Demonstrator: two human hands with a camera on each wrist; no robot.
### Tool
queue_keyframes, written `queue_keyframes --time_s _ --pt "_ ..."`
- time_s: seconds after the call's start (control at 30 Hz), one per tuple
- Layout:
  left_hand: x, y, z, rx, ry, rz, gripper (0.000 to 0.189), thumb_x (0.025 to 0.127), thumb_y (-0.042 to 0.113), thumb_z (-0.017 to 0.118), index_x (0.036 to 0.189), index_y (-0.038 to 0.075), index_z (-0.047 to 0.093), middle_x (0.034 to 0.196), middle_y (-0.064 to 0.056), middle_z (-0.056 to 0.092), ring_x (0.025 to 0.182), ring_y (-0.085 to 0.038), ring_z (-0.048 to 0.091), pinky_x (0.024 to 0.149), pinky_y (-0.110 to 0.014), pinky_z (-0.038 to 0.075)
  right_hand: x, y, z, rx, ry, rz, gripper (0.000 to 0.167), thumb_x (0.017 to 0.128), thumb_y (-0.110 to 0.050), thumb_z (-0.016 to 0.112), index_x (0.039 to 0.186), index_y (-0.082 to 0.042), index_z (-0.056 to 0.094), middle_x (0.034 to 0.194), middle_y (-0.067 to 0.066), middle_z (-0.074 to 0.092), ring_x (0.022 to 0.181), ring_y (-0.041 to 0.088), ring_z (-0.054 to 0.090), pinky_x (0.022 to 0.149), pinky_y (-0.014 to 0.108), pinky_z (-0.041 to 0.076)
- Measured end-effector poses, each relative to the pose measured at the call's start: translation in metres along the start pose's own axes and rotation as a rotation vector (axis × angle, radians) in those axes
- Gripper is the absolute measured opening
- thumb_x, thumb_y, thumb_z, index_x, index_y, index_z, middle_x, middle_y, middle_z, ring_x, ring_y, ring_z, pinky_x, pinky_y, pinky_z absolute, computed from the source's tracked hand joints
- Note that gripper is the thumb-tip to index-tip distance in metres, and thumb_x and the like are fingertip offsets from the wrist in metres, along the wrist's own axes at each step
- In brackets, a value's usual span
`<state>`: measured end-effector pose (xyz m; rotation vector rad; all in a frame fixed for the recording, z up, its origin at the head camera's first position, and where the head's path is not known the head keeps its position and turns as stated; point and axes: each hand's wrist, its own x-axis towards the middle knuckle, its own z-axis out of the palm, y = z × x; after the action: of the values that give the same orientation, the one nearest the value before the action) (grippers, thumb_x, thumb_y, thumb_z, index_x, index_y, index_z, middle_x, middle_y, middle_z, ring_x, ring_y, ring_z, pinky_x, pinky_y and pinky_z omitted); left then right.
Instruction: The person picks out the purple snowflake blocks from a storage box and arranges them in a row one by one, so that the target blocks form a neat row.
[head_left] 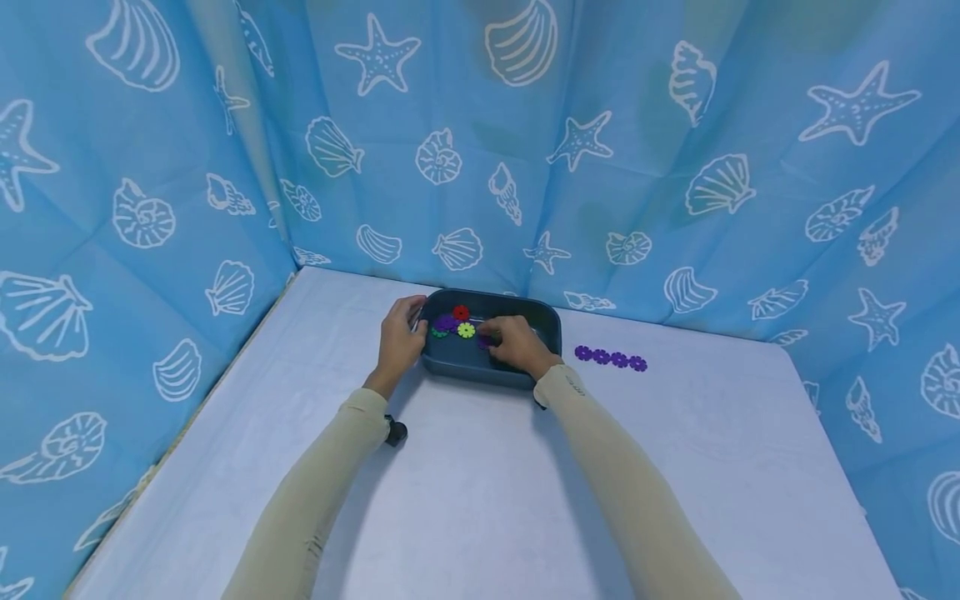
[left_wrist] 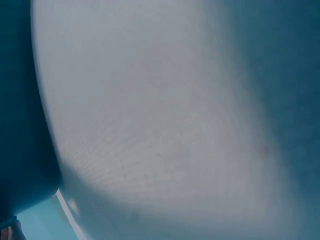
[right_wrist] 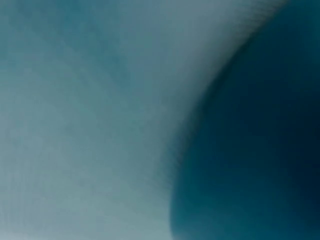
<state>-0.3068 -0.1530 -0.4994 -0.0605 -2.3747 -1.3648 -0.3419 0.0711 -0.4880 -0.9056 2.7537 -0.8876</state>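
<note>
A dark blue-grey plastic tub (head_left: 480, 371) stands at the far side of the white table. My left hand (head_left: 400, 337) grips its left end, fingers over the rim and thumb on the near side. Inside the tub, my right hand (head_left: 516, 342) has bent fingers around a purple notched disc (head_left: 486, 342); whether they pinch it is too small to tell. Left of these fingers lie a yellow-green disc (head_left: 466, 330), a red disc (head_left: 461, 312), a purple disc (head_left: 446, 322) and a partly covered green disc (head_left: 439, 332). Both wrist views show only blurred surfaces, with the tub wall (left_wrist: 20, 125) in the left one.
Right of the tub, several purple discs lie joined in a row (head_left: 611, 358) on the white table (head_left: 480, 483). A small black object (head_left: 397, 432) shows by the left sleeve. A blue curtain (head_left: 480, 150) with shells and starfish hangs along the table's back and sides.
</note>
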Motion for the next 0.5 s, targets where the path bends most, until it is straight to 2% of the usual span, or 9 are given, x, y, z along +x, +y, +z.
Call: queue_keyframes --time_s 0.23,0.5 --pt "0.0008 -0.0012 0.0008 0.019 -0.004 0.001 0.038 0.091 -0.007 0.060 0.128 0.000 0.055 0.128 -0.014 0.055 0.125 -0.021 0.053 0.107 -0.023 0.043 0.0022 -0.0005 0.0013 -0.056 -0.031 0.014 0.038 0.088 -0.006 0.071 0.126 -0.004 0.065 0.123 0.010 0.066 0.114 0.022 0.059 0.104 0.038 0.049" --pt "0.0003 -0.0012 0.0001 0.006 -0.001 0.008 0.038 0.091 -0.008 0.059 0.128 -0.001 0.055 0.128 -0.014 0.055 0.125 -0.022 0.053 0.107 -0.024 0.043 0.0050 0.0012 0.0023 -0.121 -0.032 0.011 0.035 0.088 -0.013 0.072 0.122 -0.006 0.068 0.121 0.008 0.067 0.105 0.022 0.055 0.099 0.038 0.049"
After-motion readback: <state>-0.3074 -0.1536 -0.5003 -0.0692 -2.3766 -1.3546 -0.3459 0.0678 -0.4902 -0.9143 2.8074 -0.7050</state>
